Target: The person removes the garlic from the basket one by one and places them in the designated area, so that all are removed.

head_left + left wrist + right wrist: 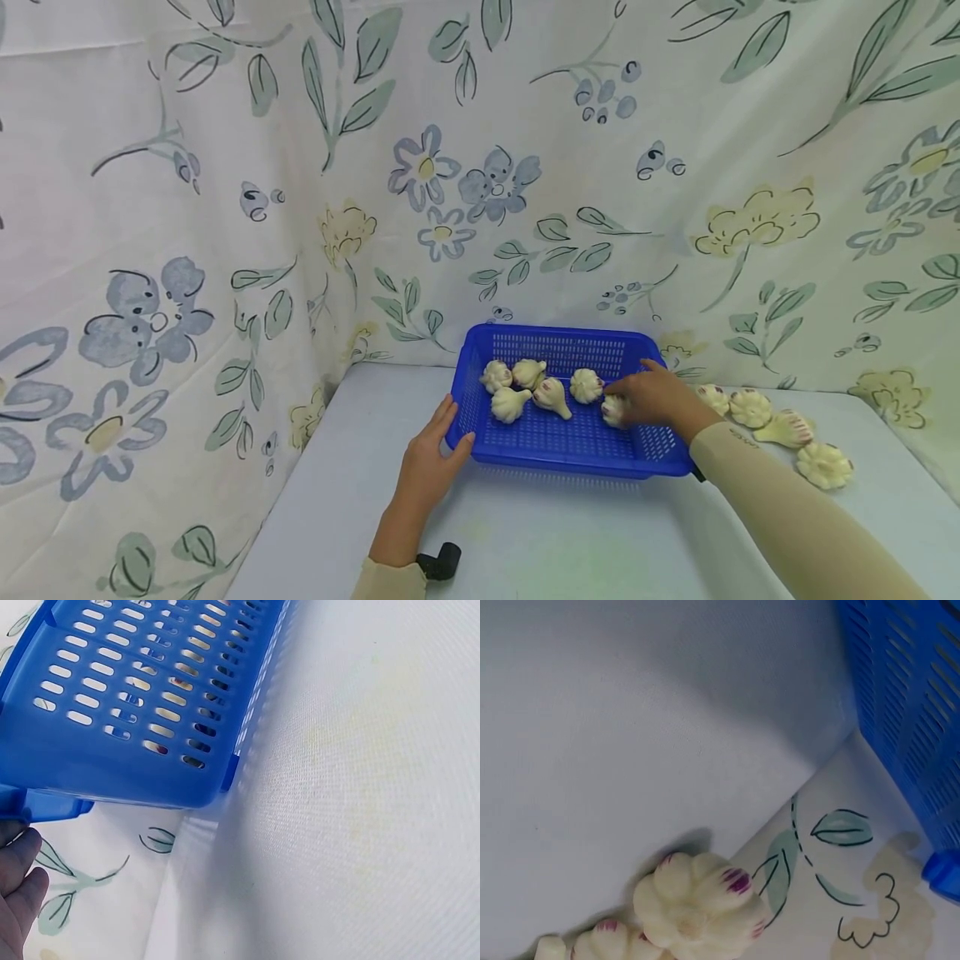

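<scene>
A blue plastic basket [555, 458] with slotted walls stands on the white table. Inside it lie several garlic bulbs [551, 397], mostly toward the left and middle. My right hand [651, 398] reaches over the basket's right side, fingers bent around a garlic bulb [613, 411] low in the basket; the hand partly hides it. My left hand [433, 454] is at the basket's left front corner, fingers extended along the rim. In the left wrist view, its fingertips [22, 862] are close to the rim; whether they touch it I cannot tell.
To the basket's right, several more garlic bulbs [750, 408] lie in a loose row on the table [360, 467]; one bulb [697, 907] shows large in the right wrist view. A flower-printed cloth [525, 275] hangs behind and along the left.
</scene>
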Action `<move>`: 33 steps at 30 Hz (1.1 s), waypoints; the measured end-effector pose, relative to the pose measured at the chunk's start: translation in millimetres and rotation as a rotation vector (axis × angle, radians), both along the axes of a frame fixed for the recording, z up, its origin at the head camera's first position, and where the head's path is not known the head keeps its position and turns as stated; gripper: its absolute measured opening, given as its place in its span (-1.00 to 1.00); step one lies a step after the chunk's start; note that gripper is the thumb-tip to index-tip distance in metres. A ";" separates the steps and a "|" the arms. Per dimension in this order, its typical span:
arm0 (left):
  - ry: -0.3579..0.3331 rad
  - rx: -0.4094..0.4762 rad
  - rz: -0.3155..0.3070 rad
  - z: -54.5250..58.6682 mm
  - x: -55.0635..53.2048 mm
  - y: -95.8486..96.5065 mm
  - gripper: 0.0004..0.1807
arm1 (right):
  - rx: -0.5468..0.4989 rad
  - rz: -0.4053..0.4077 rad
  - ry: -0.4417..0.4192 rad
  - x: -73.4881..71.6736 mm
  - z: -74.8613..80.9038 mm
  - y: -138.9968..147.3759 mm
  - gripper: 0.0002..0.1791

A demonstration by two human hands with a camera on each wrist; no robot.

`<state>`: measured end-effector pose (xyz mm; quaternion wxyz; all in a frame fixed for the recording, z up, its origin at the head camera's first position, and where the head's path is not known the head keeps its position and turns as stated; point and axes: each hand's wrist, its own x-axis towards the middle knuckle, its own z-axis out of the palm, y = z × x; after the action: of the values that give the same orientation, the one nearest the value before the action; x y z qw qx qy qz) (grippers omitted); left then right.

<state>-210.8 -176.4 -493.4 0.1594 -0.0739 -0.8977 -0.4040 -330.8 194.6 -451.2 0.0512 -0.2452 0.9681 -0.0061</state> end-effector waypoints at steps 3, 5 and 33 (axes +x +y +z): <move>-0.002 -0.001 -0.003 0.1 0.2 -0.1 -0.31 | -0.029 0.004 0.008 1.4 1.6 0.1 -0.45; -0.002 -0.001 -0.005 -0.2 0.1 -0.4 -0.30 | -0.064 0.001 0.012 2.2 2.0 0.4 -0.44; 0.019 -0.004 -0.001 -0.2 0.7 0.1 -0.30 | -0.280 -0.196 0.069 7.6 -0.7 4.6 -0.26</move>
<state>-210.1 -176.3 -493.6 0.1675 -0.0787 -0.8969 -0.4017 -323.2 199.3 -451.9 -0.0177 -0.1543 0.9783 -0.1373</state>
